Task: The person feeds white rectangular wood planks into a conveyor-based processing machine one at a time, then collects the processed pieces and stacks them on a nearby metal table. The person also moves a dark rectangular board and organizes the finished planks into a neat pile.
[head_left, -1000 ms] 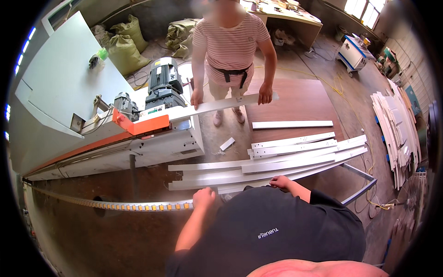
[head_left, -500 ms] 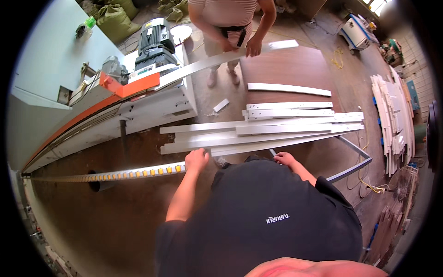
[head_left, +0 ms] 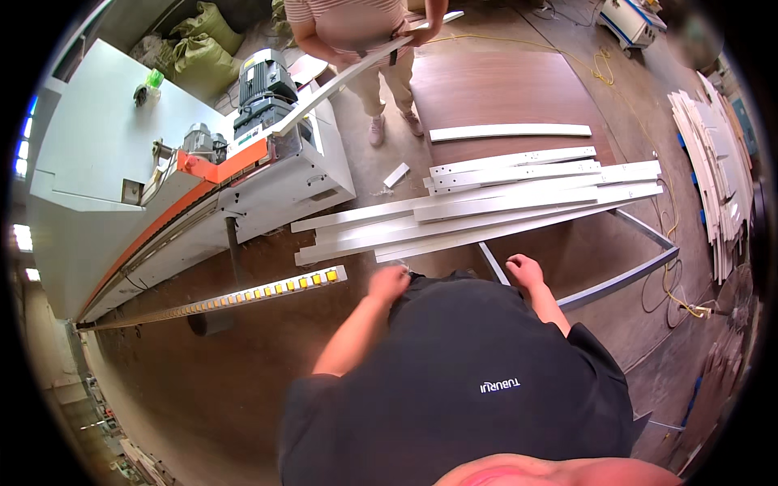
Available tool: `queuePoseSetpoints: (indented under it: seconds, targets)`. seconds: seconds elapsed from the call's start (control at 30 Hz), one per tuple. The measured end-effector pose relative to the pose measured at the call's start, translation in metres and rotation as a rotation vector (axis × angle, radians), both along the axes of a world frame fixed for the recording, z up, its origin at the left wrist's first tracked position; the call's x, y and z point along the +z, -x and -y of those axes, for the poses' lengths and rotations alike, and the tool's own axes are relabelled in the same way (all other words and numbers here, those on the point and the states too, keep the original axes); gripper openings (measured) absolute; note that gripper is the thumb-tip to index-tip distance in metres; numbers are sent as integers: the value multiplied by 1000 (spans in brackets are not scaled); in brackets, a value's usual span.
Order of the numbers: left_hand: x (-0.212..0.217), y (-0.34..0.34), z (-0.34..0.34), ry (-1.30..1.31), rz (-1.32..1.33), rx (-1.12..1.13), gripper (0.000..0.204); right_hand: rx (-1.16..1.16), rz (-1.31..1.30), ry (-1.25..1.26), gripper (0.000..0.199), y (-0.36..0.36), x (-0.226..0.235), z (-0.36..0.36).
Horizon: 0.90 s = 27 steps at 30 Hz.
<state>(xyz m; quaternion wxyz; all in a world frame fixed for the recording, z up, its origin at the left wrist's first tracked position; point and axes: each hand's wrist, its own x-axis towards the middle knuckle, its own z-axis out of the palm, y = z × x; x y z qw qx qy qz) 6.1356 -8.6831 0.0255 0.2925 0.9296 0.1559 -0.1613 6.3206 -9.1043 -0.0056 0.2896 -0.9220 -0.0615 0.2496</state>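
Head view: left hand [head_left: 389, 283] and right hand [head_left: 525, 271] are both raised in front of the chest, fingers loosely curled, holding nothing visible; the left is blurred, so its exact opening cannot be told. Just ahead of both hands lies a stack of long white strips [head_left: 486, 209] on a metal frame [head_left: 624, 271], long axis running left to right across them. The left hand sits nearest the stack's near edge. Beyond, a co-worker [head_left: 365, 32] holds another strip [head_left: 340, 81] at the machine [head_left: 267, 170].

Both arms bent in front of chest; left hand [head_left: 389, 283] blurred, loosely curled; right hand [head_left: 525, 270] loosely curled, holding nothing.
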Motion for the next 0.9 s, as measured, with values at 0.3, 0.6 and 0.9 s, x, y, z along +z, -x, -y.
queuePoseSetpoints:
  seconds: [0.3,0.6,0.9]
  targets:
    - [-21,-11,69,158,-58,25,28,-83,-119,308,31,24,24,87]
    - [-26,-44,40,257,-204,68,36,-100,-148,247,30,30,16,57]
    - [-89,-112,-20,159,-343,-118,40,-509,157,201,22,44,44,73]
